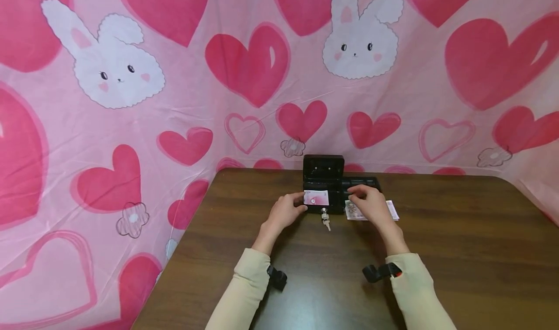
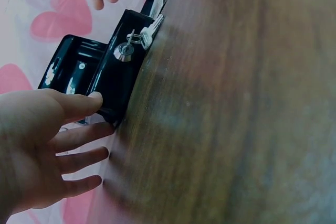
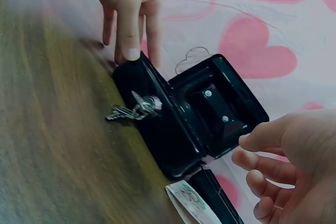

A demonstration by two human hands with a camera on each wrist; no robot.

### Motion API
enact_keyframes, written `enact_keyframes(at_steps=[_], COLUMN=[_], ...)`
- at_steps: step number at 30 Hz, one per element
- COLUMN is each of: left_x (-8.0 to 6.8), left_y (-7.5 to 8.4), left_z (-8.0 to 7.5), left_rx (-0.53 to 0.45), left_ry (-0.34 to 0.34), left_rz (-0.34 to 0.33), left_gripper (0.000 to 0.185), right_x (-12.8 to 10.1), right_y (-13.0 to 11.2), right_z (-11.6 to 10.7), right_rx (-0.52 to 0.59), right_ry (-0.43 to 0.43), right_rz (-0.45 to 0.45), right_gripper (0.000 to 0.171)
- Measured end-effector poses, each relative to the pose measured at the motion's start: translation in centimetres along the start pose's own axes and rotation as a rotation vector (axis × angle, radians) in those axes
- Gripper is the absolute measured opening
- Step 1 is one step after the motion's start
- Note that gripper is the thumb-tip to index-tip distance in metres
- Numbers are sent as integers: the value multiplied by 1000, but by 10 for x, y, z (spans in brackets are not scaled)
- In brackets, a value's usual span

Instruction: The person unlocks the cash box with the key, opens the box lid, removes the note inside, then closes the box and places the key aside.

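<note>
A small black cash box (image 1: 323, 184) stands open at the far middle of the table, lid upright, with a pink banknote (image 1: 316, 198) inside. A bunch of keys (image 1: 325, 219) hangs from its front lock. My left hand (image 1: 289, 209) lies at the box's left front corner with straight fingers, the thumb (image 2: 90, 99) touching the box (image 2: 107, 80). My right hand (image 1: 366, 200) hovers just right of the box above some banknotes (image 1: 392, 209), with a black tray (image 1: 362, 181) behind them. In the right wrist view its fingers (image 3: 262, 167) are loosely curled and hold nothing.
The brown wooden table (image 1: 436, 252) stretches wide in front and to the right. A pink cloth with hearts and bunnies (image 1: 244, 68) hangs behind and to the left. The table's left edge (image 1: 183, 247) runs diagonally near my left arm.
</note>
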State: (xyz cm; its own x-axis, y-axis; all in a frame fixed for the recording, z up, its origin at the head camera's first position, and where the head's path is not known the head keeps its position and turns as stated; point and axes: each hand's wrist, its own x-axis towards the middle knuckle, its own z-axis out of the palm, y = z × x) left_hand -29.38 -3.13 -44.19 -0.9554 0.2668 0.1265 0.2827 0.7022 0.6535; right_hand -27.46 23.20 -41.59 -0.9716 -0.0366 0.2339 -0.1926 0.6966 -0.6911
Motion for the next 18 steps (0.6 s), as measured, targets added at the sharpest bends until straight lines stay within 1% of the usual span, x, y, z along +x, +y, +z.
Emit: enact_keyframes(at_steps=[4, 7, 11, 18], left_x=[1, 1, 1, 1], left_y=[0, 0, 0, -1], left_z=[1, 3, 4, 2], left_rx=[8, 2, 8, 10], left_ry=[-5, -11, -11, -7], left_rz=[-18, -30, -32, -33], left_gripper=[47, 48, 48, 47], right_x=[1, 1, 2, 11], right_y=[-1, -1, -3, -12], right_z=[7, 13, 19, 27], right_rx=[5, 12, 22, 21], right_ry=[10, 13, 0, -26], right_rz=[-28, -30, -25, -38], right_gripper=[22, 21, 21, 21])
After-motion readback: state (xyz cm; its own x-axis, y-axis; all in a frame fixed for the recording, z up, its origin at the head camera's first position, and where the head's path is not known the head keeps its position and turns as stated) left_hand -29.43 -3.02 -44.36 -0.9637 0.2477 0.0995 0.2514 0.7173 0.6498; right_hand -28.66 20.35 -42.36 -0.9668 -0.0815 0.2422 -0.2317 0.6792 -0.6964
